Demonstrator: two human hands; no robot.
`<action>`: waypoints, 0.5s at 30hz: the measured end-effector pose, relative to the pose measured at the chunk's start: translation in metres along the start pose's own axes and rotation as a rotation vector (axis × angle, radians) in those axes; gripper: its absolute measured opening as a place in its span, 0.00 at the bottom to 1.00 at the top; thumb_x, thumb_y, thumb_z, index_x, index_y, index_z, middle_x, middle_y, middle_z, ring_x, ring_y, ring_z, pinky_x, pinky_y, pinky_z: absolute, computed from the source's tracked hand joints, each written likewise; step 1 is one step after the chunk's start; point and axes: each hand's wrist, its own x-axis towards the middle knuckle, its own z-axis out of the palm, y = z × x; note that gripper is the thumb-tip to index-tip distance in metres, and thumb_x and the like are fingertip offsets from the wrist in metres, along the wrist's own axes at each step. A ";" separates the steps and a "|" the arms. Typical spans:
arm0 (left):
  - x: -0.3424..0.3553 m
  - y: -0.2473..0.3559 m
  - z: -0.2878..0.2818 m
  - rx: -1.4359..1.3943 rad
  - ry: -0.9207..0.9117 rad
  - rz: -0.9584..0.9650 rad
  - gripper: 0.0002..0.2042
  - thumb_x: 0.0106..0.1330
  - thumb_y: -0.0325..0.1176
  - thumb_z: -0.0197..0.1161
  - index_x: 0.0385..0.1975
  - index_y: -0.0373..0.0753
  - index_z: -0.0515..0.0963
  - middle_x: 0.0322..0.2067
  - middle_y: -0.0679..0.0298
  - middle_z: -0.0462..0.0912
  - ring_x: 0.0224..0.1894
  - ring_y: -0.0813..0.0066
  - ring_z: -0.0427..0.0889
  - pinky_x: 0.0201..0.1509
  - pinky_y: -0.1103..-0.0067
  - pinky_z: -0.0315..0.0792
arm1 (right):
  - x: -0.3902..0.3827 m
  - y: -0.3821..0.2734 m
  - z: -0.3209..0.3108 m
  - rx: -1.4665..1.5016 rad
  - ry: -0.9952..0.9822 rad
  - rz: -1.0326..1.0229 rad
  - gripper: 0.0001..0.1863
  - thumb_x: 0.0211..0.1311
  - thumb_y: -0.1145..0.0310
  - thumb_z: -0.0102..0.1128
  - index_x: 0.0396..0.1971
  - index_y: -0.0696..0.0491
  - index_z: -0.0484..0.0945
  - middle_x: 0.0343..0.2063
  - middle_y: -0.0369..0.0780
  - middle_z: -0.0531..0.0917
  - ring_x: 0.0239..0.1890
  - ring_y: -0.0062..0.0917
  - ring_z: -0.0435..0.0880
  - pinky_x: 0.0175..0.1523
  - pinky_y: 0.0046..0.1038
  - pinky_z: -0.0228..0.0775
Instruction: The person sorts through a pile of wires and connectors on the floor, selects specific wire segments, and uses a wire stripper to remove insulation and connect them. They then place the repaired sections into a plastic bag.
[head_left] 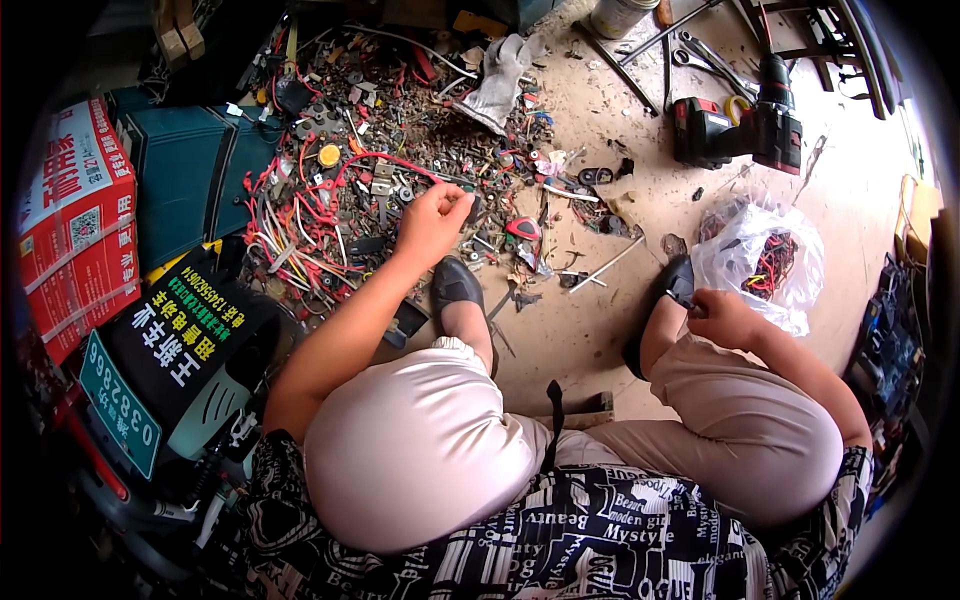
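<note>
My left hand (432,222) is over the right part of a heap of scrap parts (330,190), its fingertips pinched together. A red wire (395,158) runs across the heap up to these fingers; whether they grip it I cannot tell. A small dark piece shows right beside the fingertips. My right hand (725,318) is closed beside my right shin, and a short dark object (686,303) sticks out of its fingers; its kind is too hidden to name. A clear plastic bag (812,250) holding red, yellow and black wires (768,265) lies just beyond this hand.
A cordless drill (735,130) lies far right, near scissors (700,50) and metal rods. A grey work glove (500,80) rests on the heap's far edge. A red carton (75,220), a teal case (185,170) and a scooter (175,400) stand at left.
</note>
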 end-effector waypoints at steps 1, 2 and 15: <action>0.001 -0.002 0.001 -0.209 -0.021 0.021 0.08 0.65 0.36 0.62 0.34 0.39 0.77 0.22 0.66 0.79 0.20 0.81 0.74 0.24 0.81 0.67 | 0.000 -0.002 0.002 0.039 -0.024 -0.014 0.14 0.55 0.62 0.60 0.31 0.59 0.76 0.27 0.50 0.80 0.31 0.40 0.79 0.39 0.37 0.70; 0.003 0.000 0.004 -0.422 -0.042 0.044 0.07 0.66 0.36 0.61 0.34 0.39 0.77 0.23 0.69 0.79 0.18 0.82 0.73 0.24 0.82 0.67 | 0.001 -0.007 0.003 0.075 -0.046 -0.025 0.15 0.56 0.61 0.60 0.32 0.59 0.76 0.27 0.50 0.80 0.31 0.40 0.79 0.39 0.37 0.70; -0.067 0.128 0.043 -0.959 -0.781 -0.393 0.09 0.74 0.35 0.49 0.45 0.38 0.71 0.22 0.74 0.65 0.14 0.90 0.55 0.15 0.88 0.48 | -0.020 -0.091 -0.002 0.141 0.160 -0.644 0.12 0.60 0.67 0.59 0.41 0.57 0.76 0.28 0.49 0.81 0.33 0.44 0.80 0.39 0.37 0.71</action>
